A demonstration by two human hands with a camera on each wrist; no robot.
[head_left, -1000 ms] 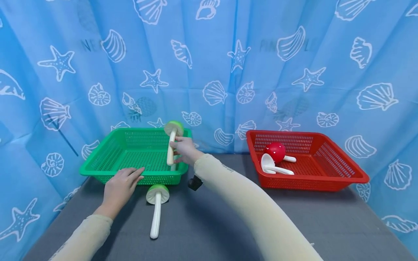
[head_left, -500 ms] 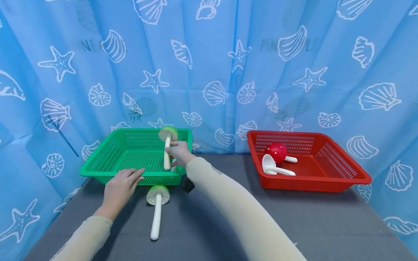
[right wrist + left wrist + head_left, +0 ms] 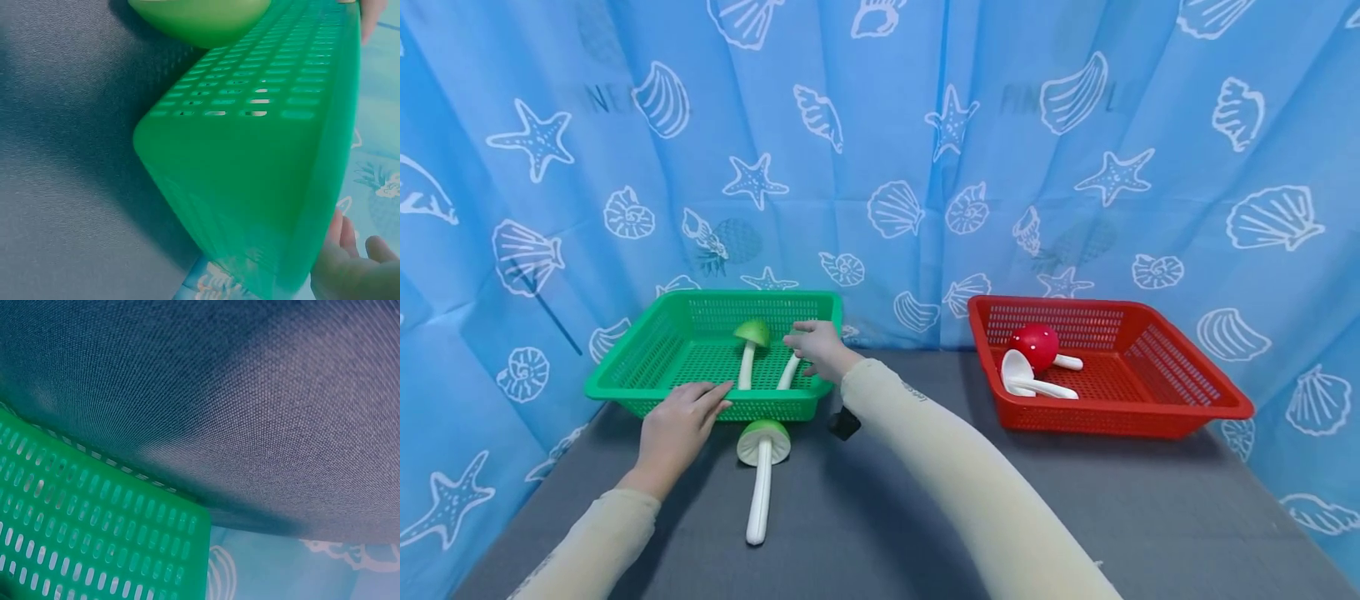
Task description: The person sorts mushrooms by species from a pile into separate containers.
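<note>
My right hand (image 3: pixel 823 348) is over the right end of a green plastic basket (image 3: pixel 625 379), fingers spread and loose. Below it shows the white stem (image 3: pixel 787 372) of an item whose top the hand hides. Left of that, a toy mushroom (image 3: pixel 751 333) with a green cap and white stem leans inside the basket. My left hand (image 3: pixel 677 429) rests on the basket's front rim with its fingers fairly straight. A second green-capped mushroom (image 3: pixel 760 492) lies on the table in front, its pale gilled underside facing me. The right wrist view shows its green cap (image 3: pixel 200 19).
To the right stands a red plastic basket (image 3: pixel 1127 417). In it lie a red, white-dotted mushroom (image 3: pixel 1034 347) and a white ladle-shaped piece (image 3: pixel 1017 371). A grey cloth (image 3: pixel 880 517) covers the table, and a blue shell-patterned curtain (image 3: pixel 880 167) hangs behind the baskets.
My right hand carried the green-capped mushroom left and down, then let go of it inside the green basket. The hand has drawn back slightly right. My left hand stays on the rim.
</note>
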